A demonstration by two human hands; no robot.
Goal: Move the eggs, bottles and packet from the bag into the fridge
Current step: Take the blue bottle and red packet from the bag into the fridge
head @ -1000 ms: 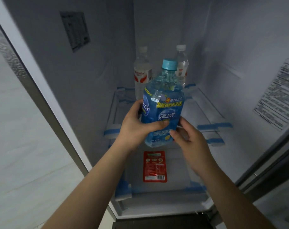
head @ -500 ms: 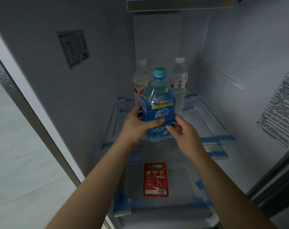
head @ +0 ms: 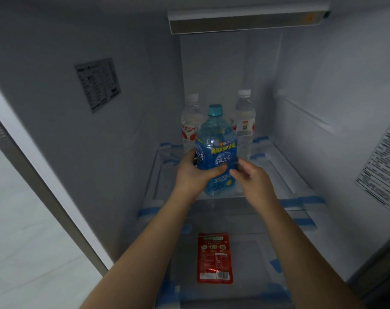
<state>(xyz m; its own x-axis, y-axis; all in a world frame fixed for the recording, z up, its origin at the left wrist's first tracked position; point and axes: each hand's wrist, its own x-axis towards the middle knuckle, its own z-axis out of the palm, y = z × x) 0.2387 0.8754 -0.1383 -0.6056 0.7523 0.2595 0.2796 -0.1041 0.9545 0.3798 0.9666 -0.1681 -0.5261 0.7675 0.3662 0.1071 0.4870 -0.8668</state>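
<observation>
The blue-labelled plastic bottle with a teal cap (head: 216, 150) stands upright on the glass fridge shelf (head: 276, 170). The left hand (head: 190, 175) wraps its lower label, thumb across the front. The right hand (head: 253, 178) touches its right side with loosely curled fingertips (head: 234, 173).

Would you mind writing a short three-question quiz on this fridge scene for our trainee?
1. True or false: the red packet lies on the same shelf as the bottles.
2. How many clear water bottles stand behind the blue bottle?
3. Which hand wraps the blue bottle more fully: A) left hand B) right hand?

Key:
1. False; it lies on a lower level, beneath the glass shelf.
2. Two: the left clear bottle and the right clear bottle.
3. A; the right hand touches it only with its fingertips.
</observation>
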